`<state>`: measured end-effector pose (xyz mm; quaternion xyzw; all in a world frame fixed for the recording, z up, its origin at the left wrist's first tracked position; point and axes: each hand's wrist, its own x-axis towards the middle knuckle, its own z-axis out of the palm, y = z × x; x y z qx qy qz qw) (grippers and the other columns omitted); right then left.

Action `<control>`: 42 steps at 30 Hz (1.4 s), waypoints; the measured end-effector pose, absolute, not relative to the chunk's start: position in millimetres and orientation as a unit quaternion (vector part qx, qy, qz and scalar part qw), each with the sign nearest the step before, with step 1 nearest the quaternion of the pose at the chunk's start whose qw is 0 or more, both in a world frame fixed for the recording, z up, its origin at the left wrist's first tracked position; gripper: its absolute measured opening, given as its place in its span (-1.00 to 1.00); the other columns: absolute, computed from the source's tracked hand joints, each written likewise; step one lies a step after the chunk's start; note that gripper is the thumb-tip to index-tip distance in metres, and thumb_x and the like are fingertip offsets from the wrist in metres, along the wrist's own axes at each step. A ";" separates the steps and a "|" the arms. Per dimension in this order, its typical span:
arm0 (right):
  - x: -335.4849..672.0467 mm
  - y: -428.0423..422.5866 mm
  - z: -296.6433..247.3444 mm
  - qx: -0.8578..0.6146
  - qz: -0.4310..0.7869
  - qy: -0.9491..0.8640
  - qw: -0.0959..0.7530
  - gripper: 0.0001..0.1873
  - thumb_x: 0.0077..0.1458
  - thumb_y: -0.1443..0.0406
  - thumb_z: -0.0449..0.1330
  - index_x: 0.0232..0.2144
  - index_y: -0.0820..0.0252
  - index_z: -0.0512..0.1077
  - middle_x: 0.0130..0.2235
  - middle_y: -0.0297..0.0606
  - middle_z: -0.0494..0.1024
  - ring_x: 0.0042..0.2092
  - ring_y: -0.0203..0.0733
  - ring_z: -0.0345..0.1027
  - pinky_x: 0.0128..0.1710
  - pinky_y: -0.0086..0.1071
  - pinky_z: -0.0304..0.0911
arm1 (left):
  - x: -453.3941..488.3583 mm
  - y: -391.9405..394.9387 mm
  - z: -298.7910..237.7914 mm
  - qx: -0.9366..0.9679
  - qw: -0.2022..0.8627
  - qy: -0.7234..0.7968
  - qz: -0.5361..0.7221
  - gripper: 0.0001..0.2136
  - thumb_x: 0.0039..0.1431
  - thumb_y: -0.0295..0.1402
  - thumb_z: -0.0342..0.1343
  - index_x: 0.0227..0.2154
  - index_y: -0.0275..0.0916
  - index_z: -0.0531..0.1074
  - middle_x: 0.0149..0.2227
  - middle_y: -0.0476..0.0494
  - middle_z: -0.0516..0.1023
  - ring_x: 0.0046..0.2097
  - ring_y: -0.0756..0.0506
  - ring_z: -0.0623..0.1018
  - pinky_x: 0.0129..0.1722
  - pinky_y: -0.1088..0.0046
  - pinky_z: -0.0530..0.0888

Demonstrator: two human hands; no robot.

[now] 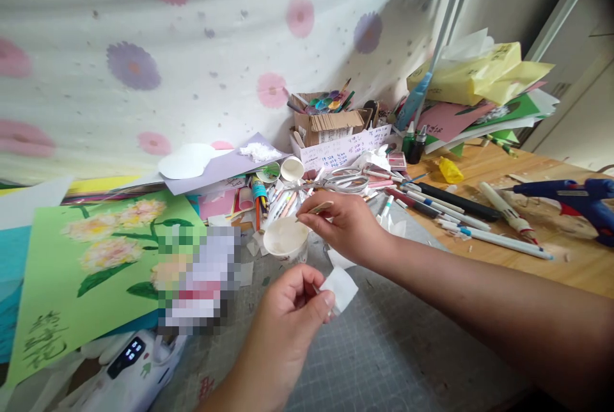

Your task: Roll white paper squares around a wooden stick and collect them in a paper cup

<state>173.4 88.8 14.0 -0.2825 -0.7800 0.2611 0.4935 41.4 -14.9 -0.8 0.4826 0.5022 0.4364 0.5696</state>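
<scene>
A small white square of paper (340, 289) is pinched between the thumb and fingers of my left hand (295, 313), above the grey cutting mat (384, 335). My right hand (348, 226) is closed on a thin, pale wooden stick (320, 207). Its fingertips hover at the rim of a white bowl (285, 238), and the stick's lower end is hard to make out. Pale matter lines the inside of the bowl. Another white paper piece (341, 258) lies on the mat beneath my right wrist.
A green card with paper flowers (110, 252) lies at the left, above a white device with a lit display (132, 354). Scissors (343, 178) and several pens (460, 207) crowd the back and right. A blue glue gun (570, 198) rests at the far right.
</scene>
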 end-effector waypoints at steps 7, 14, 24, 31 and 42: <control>186.5 82.5 29.9 -0.287 0.271 -0.782 0.481 -0.90 0.12 0.35 0.18 -0.43 0.25 0.45 -0.38 -0.24 0.55 -0.32 -0.23 0.41 -0.29 -0.37 0.28 | 37.8 -13.4 -5.0 0.475 0.564 0.500 0.454 -0.86 0.15 -0.36 0.13 -0.50 -0.22 0.39 -0.54 0.08 0.39 -0.42 -0.01 0.36 -0.36 0.48 0.27; 219.5 29.0 37.3 -0.259 0.438 -0.753 0.416 -0.90 0.16 0.35 0.18 -0.37 0.30 0.43 -0.41 -0.26 0.51 -0.38 -0.30 0.39 -0.39 -0.46 0.31 | 37.4 -14.1 -5.4 0.450 0.570 0.498 0.474 -0.86 0.15 -0.32 0.16 -0.47 -0.22 0.39 -0.52 0.07 0.40 -0.41 -0.01 0.37 -0.36 0.45 0.28; 218.7 23.0 24.9 -0.255 0.457 -0.763 0.379 -0.85 0.22 0.28 0.16 -0.36 0.25 0.43 -0.40 -0.26 0.55 -0.35 -0.30 0.44 -0.35 -0.47 0.34 | 38.6 -15.7 -3.7 0.470 0.558 0.501 0.465 -0.78 0.15 -0.24 0.16 -0.52 -0.22 0.37 -0.55 0.07 0.38 -0.43 -0.02 0.34 -0.38 0.45 0.27; 217.1 19.2 23.1 -0.270 0.467 -0.748 0.387 -0.90 0.17 0.33 0.16 -0.38 0.25 0.42 -0.42 -0.28 0.51 -0.38 -0.30 0.38 -0.37 -0.46 0.31 | 40.1 -16.0 -4.2 0.468 0.553 0.509 0.465 -0.76 0.13 -0.21 0.18 -0.53 -0.22 0.35 -0.56 0.07 0.34 -0.45 -0.01 0.31 -0.43 0.47 0.25; 216.5 22.5 21.0 -0.278 0.488 -0.720 0.407 -0.88 0.16 0.32 0.15 -0.39 0.27 0.41 -0.45 -0.28 0.46 -0.41 -0.30 0.32 -0.39 -0.44 0.28 | 41.4 -16.4 -1.3 0.464 0.567 0.505 0.456 -0.80 0.13 -0.25 0.17 -0.52 -0.23 0.41 -0.55 0.04 0.37 -0.44 -0.03 0.34 -0.40 0.45 0.27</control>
